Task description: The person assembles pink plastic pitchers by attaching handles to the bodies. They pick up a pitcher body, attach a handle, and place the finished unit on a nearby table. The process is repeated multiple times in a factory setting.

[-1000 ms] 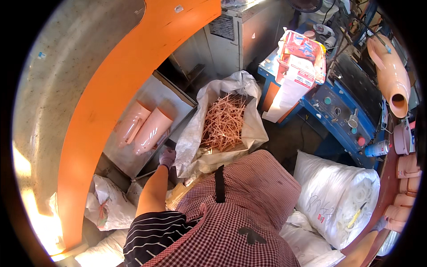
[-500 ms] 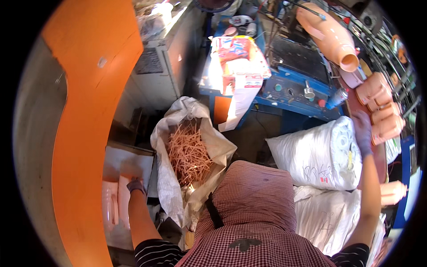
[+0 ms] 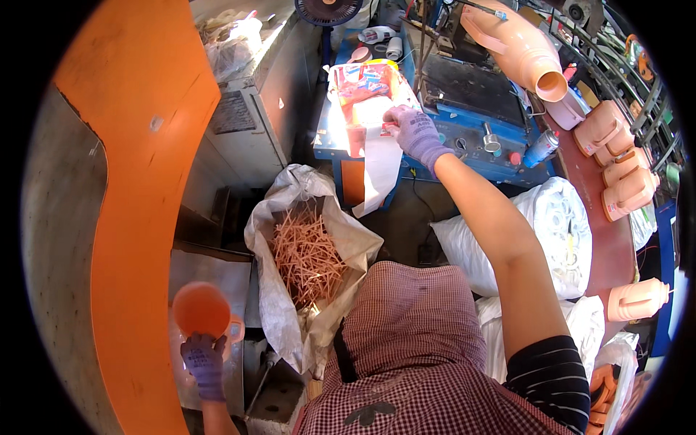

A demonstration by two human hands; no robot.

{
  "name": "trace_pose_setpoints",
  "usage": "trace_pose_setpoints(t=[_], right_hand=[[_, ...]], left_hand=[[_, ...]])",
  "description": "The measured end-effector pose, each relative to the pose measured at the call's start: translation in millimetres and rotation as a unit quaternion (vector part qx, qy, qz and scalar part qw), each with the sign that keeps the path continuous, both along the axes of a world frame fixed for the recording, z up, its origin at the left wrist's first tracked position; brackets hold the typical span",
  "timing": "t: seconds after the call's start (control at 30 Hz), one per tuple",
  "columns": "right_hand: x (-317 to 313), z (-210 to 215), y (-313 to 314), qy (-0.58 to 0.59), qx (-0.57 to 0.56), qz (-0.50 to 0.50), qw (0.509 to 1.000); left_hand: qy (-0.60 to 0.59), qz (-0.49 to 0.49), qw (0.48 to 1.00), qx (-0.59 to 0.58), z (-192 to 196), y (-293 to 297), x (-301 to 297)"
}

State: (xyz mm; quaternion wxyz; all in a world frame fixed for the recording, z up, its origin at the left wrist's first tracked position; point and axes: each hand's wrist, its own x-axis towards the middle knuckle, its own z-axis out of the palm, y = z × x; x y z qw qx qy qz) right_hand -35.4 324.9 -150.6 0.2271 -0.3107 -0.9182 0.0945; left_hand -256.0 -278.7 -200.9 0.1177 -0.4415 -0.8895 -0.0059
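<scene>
At the lower left, my left hand (image 3: 205, 366), in a purple work glove, grips the near rim of a peach-coloured plastic jug (image 3: 201, 308). The jug's round opening faces up toward me and its handle (image 3: 236, 328) points right. It is over a grey metal surface (image 3: 190, 384). My right hand (image 3: 419, 135), gloved alike, reaches far forward with the fingers pinched at the edge of a white label strip (image 3: 380, 170). The strip hangs over the front of a basket (image 3: 407, 85) holding red and blue printed packets or labels. The fingertips partly hide what they pinch.
An open sack (image 3: 355, 243) of thin pink plastic scraps (image 3: 308, 254) stands between my hands. An orange panel (image 3: 134, 217) rises at left. White stuffed sacks (image 3: 507, 225) lie at right. Several peach jugs (image 3: 627, 192) and a large one (image 3: 518, 51) stand beyond, by a spray can (image 3: 541, 148).
My right hand has moved from beside the white sack leftward and forward to the label strip. My left hand now holds a jug with its opening up; before, it was by peach-coloured pieces lying there.
</scene>
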Motion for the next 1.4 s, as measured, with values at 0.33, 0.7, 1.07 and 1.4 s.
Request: trace_pose_setpoints(t=[0.33,0.7,1.07,1.4], right_hand=[[9,5,11,-0.018,-0.058,0.014,0.998],[164,-40,-127,0.315,-0.405,-0.097,0.853],[193,-75,-188,0.34,-0.506,-0.145,0.779],[198,-96,-189,0.333,-0.445,-0.155,0.817]], left_hand=[[-0.54,-0.309,0.776,0.1,60,220,74],[-0.588,-0.261,0.762,0.076,-87,245,108],[-0.49,-0.298,0.819,0.024,-44,256,147],[-0.491,-0.294,0.819,0.037,-42,259,155]])
